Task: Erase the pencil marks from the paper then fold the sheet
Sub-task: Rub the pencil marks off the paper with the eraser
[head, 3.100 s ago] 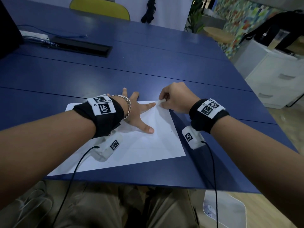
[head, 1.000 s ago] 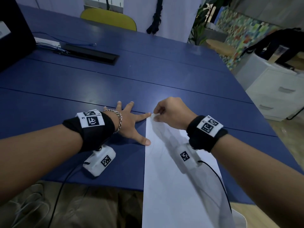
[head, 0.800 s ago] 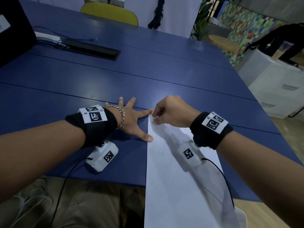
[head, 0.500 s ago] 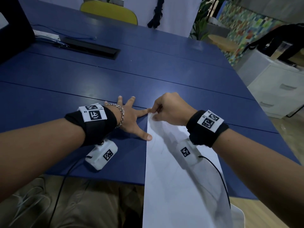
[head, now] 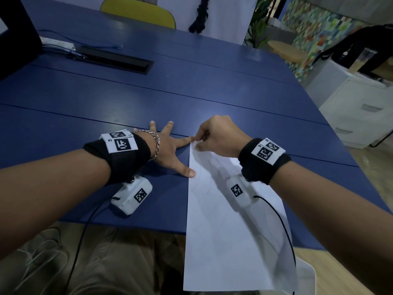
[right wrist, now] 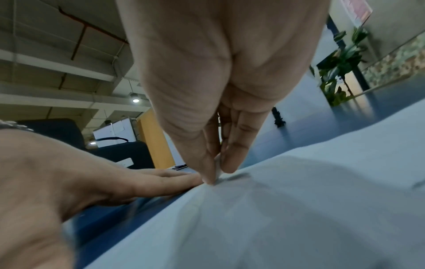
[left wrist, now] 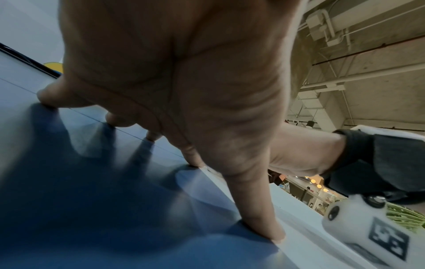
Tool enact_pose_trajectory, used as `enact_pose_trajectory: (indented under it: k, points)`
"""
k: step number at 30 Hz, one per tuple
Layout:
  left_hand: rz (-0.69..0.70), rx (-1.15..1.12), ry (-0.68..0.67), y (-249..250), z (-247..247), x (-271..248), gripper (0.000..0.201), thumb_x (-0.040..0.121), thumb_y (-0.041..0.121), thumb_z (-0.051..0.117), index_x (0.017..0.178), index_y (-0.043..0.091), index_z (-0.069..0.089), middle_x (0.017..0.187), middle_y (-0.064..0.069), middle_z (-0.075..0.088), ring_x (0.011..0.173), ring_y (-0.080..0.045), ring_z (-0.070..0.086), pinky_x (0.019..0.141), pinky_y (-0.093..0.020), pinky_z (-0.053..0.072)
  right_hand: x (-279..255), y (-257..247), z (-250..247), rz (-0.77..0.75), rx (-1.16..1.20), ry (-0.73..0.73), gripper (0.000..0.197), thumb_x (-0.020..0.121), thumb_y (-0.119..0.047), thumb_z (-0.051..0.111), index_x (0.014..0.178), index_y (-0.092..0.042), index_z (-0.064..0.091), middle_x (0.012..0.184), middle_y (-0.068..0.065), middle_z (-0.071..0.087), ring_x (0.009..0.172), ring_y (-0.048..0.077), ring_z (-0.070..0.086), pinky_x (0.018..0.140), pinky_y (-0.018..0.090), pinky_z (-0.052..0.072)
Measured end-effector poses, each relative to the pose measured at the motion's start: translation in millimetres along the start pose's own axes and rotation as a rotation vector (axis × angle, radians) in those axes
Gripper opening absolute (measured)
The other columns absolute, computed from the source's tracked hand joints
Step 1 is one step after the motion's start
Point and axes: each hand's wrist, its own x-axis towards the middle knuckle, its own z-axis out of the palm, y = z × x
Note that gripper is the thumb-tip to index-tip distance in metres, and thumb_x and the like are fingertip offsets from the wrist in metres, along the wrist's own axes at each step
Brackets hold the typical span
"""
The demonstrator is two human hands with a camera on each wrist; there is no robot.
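Observation:
The white paper (head: pixel 229 220) lies lengthwise on the blue table (head: pixel 191 86), with its near end hanging over the front edge above my lap. Faint pencil lines show on it. My right hand (head: pixel 196 142) pinches what looks like a small white eraser (right wrist: pixel 217 163) between thumb and fingertips and presses it onto the paper's (right wrist: pixel 299 209) far left corner. My left hand (head: pixel 182 155) lies spread flat on the table just left of the sheet. Its index tip reaches the far corner and its thumb tip touches the paper's (left wrist: pixel 306 234) left edge.
A black cable tray (head: pixel 114 60), a white power strip (head: pixel 57 42) and a dark screen (head: pixel 14 35) are at the table's far left. A yellow chair (head: pixel 138 11) stands behind the table. A white drawer cabinet (head: pixel 357 111) stands to the right.
Three seconds ago the sheet lay crosswise under my left hand. It now lies lengthwise over the front edge, and my left hand rests on the table beside it. The last second shows almost no movement.

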Motion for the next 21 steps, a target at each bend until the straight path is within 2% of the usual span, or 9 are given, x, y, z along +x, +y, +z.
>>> enact_pose_trajectory:
  k: [3,7,11,15,19,21]
  points:
    - [-0.003,-0.001,0.003,0,0,0,0.126,0.042,0.108,0.053,0.141,0.077,-0.019,0.168,0.0,-0.032,0.148,-0.06,-0.024,0.116,-0.078,0.015,0,5,-4,0.043,-0.003,0.04,0.014,0.077,-0.025,0.081,0.09,-0.02,0.08,0.082,-0.007,0.074,0.085,0.014,0.068,0.079,0.03,0.058]
    - [-0.009,0.007,0.002,-1,0,0,0.129,0.035,0.11,0.049,0.14,0.076,-0.019,0.168,0.0,-0.032,0.148,-0.059,-0.024,0.116,-0.078,0.014,-6,2,-6,-0.031,-0.011,-0.093,0.021,0.076,-0.029,0.084,0.096,-0.024,0.08,0.084,-0.011,0.074,0.082,0.008,0.068,0.077,0.023,0.056]
    - [-0.006,-0.004,0.005,0,1,1,0.13,0.032,0.11,0.048,0.139,0.078,-0.019,0.168,0.0,-0.032,0.147,-0.06,-0.024,0.117,-0.077,0.014,-2,9,-12,0.022,-0.032,-0.021,0.019,0.077,-0.025,0.082,0.096,-0.021,0.079,0.083,-0.009,0.072,0.083,0.011,0.068,0.081,0.032,0.06]
    - [-0.009,0.001,0.005,0,0,1,0.128,0.035,0.11,0.049,0.138,0.078,-0.02,0.168,0.0,-0.032,0.147,-0.06,-0.024,0.117,-0.077,0.014,-11,4,-14,-0.054,-0.035,-0.167,0.021,0.076,-0.029,0.084,0.096,-0.027,0.079,0.081,-0.015,0.072,0.082,0.003,0.069,0.075,0.02,0.056]
    - [-0.008,-0.001,-0.006,0,-1,1,0.128,0.036,0.11,0.05,0.138,0.078,-0.021,0.167,-0.001,-0.034,0.147,-0.06,-0.025,0.117,-0.077,0.014,-7,6,-16,-0.009,-0.067,-0.088,0.022,0.077,-0.024,0.081,0.098,-0.023,0.079,0.084,-0.011,0.072,0.084,0.01,0.069,0.081,0.033,0.06]
    - [-0.009,0.0,-0.008,0,0,1,0.127,0.038,0.109,0.051,0.138,0.078,-0.021,0.167,-0.001,-0.034,0.147,-0.06,-0.025,0.117,-0.077,0.014,-9,5,-12,-0.033,-0.059,-0.077,0.022,0.077,-0.024,0.081,0.099,-0.022,0.078,0.084,-0.01,0.072,0.083,0.011,0.068,0.081,0.032,0.059]
